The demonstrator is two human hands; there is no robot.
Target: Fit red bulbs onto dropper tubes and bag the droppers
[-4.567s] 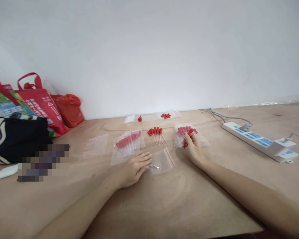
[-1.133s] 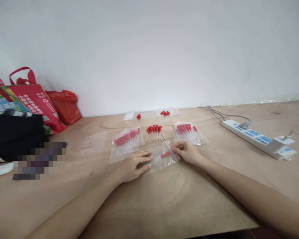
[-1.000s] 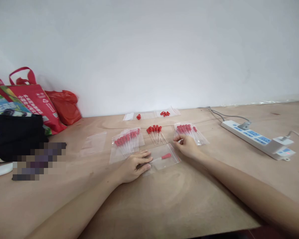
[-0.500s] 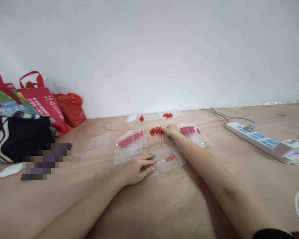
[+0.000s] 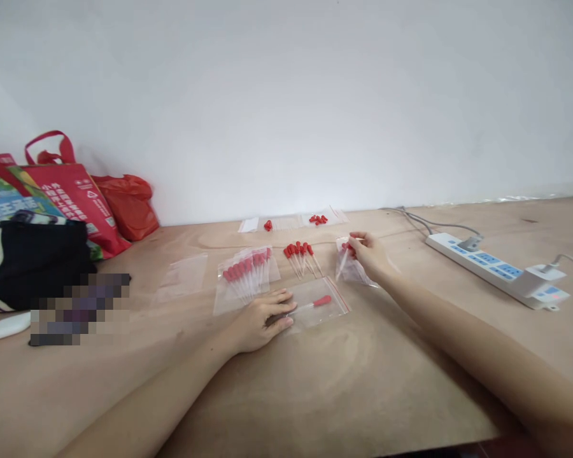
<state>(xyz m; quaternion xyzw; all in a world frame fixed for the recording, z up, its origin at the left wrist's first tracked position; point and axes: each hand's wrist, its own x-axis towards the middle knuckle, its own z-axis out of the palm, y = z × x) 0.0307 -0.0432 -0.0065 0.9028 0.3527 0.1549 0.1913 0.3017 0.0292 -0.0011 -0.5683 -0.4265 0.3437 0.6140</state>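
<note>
My left hand (image 5: 267, 321) lies on the table with fingers stretched out and thumb apart, resting on the edge of a clear zip bag (image 5: 300, 318). Inside that bag is one red-bulbed dropper (image 5: 322, 300). At the right, my right hand (image 5: 367, 251) has its fingers closed at the top of another zip bag (image 5: 358, 275) of droppers; the hand hides most of their red bulbs. Between the hands, several loose droppers (image 5: 298, 251) lie fanned with their bulbs away from me. Left of them is a bag of several droppers (image 5: 243, 270).
Near the wall lie flat bags with small red bulbs (image 5: 318, 220). An unfilled-looking clear bag (image 5: 184, 277) is at the left. A white power strip (image 5: 491, 267) with cables stands at the right. Red shopping bags (image 5: 71, 197) and a black cloth bag (image 5: 33, 261) fill the left.
My right hand has moved right from the loose droppers to the right-hand bag, which now looks bunched. The left hand stays in place. The view has shifted slightly.
</note>
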